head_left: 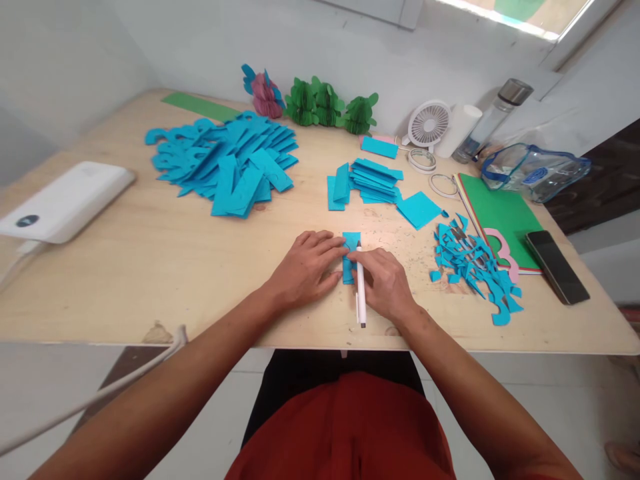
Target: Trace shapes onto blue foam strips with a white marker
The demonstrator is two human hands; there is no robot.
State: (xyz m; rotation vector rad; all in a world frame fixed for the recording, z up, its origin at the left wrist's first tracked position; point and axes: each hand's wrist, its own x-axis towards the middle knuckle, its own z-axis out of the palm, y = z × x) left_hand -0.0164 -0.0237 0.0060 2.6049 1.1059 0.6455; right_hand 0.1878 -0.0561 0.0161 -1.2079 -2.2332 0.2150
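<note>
A small folded blue paper strip lies upright in front of me near the table's front edge. My left hand rests flat beside it, fingers stretched out, with the fingertips touching its left side. In my right hand is a white pen, pinched between thumb and fingers. The pen lies along the strip's right side with its dark end toward me. Part of the strip is hidden under my fingers and the pen.
Blue paper pieces are heaped at the back left, and a folded stack lies ahead. Blue scraps, a green sheet and a phone are right. A white power bank sits left; a small fan stands behind.
</note>
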